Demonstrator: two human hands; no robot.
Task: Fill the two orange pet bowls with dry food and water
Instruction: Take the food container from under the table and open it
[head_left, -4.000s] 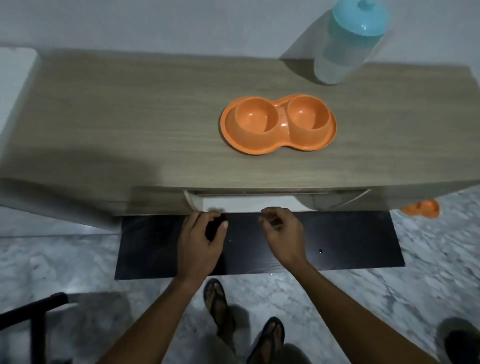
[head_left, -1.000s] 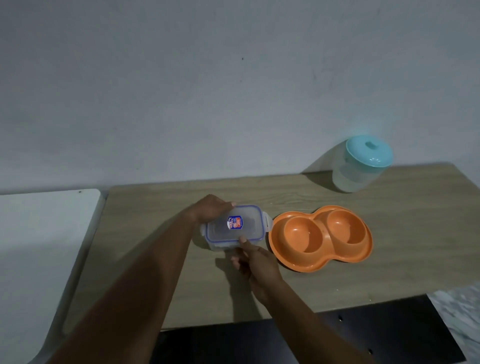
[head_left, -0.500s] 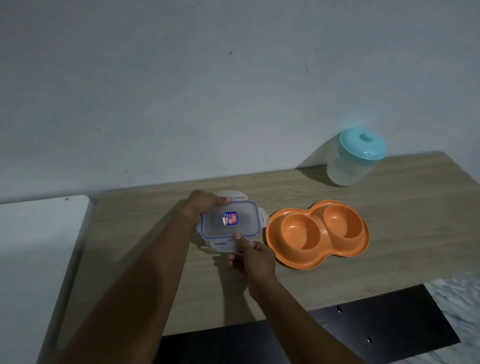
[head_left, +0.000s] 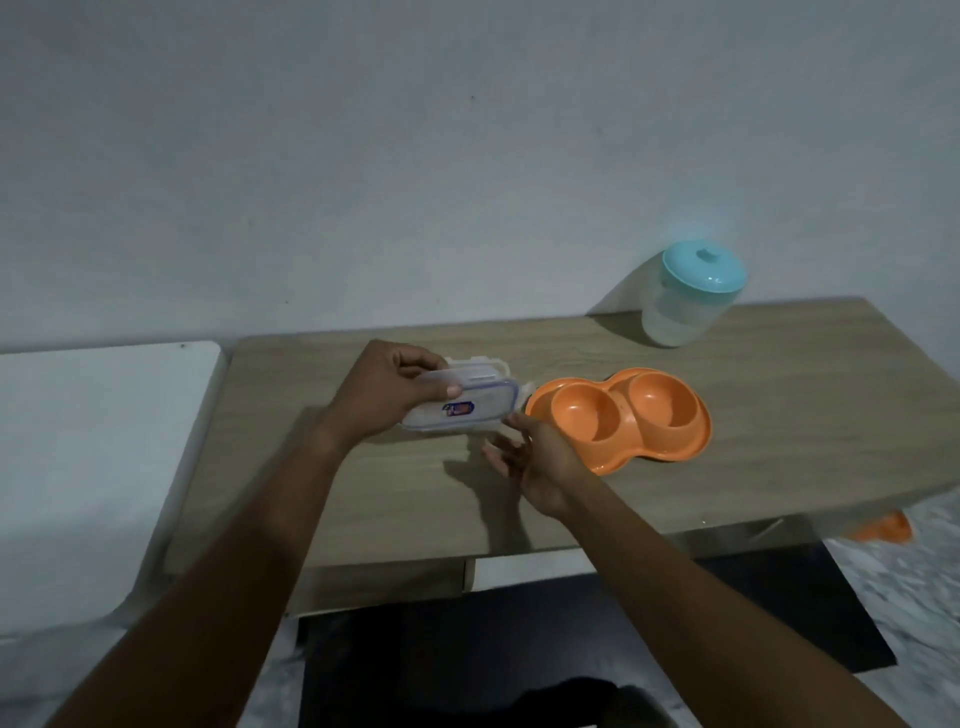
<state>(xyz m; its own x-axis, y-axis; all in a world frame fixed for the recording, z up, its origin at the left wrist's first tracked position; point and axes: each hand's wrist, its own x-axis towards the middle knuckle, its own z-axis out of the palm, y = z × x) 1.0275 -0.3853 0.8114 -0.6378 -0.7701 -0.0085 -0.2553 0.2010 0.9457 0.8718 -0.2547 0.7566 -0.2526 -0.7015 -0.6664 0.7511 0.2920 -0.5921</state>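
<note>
On the one long wooden table stands one orange plastic double pet dish with two round empty bowls, its long axis running left to right, just to the right of both hands, and the right hand is the nearer one. One clear jar with a turquoise lid stands well apart behind it by the wall. The left hand grips one clear rectangular food box with a blue-edged lid, tilted above the table, while the right hand is open and only touches its near right corner with the fingertips.

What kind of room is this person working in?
Probably a home, though the room is unclear: a plain wooden table against a bare wall, an orange double pet bowl and marble-patterned floor tiles.
</note>
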